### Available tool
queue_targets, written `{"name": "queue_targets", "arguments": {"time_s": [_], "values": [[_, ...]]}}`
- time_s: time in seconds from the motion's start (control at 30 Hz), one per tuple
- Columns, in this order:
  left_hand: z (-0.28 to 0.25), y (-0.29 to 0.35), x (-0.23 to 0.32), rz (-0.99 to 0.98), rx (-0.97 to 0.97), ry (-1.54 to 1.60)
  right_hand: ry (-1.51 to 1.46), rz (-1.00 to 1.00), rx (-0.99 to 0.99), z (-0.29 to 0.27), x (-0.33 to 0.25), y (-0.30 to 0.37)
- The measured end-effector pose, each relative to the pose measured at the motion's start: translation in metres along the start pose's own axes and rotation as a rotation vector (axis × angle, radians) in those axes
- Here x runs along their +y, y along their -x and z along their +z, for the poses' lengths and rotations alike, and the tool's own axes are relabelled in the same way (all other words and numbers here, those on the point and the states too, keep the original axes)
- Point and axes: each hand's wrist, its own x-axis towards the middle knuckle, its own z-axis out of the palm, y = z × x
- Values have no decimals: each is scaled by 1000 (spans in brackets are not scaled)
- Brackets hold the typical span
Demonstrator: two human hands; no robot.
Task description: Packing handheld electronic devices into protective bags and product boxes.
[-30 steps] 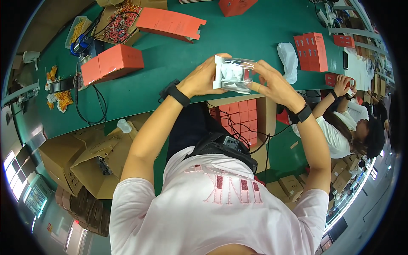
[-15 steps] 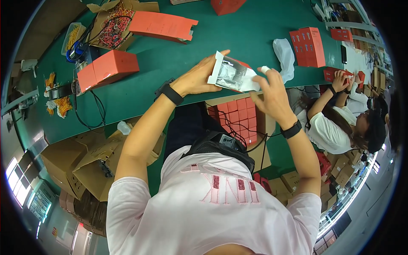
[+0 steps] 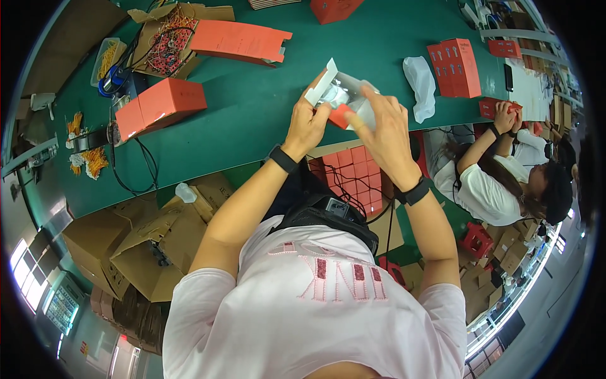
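Above the table's near edge is a small red and white box [image 3: 323, 85], tilted, with a white flap standing up at its left end. Its upward side shows a clear, shiny plastic part [image 3: 338, 91]; what lies under the plastic cannot be made out. My left hand [image 3: 307, 126] is closed around the box's left end, thumb on the near side. At the right end, my right hand [image 3: 388, 129] has thumb and fingers on either side of the box; its fingertips are slightly blurred. A crumpled translucent plastic bag [image 3: 420, 88] lies on the table to the right.
On the green table [image 3: 252, 95], red boxes [image 3: 161, 104] lie at left, near an open red carton [image 3: 240, 41]. A cardboard box [image 3: 167, 47] holds small wired parts. Another red box [image 3: 456, 68] stands right. Below the edge, a carton holds red boxes [image 3: 353, 170]. A co-worker [image 3: 492, 180] sits right.
My right hand has come in to the box, its fingers now on the right end. The box has tilted, and my left hand has shifted to its near side.
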Motion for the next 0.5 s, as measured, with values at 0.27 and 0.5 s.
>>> {"name": "queue_targets", "arguments": {"time_s": [0.27,0.5], "values": [[-1,-8,11,312,42,91,78,-80,20,16,4,12],[-27,-13,20,482,-159,-316,2,-233,-83,6,15,12]]}}
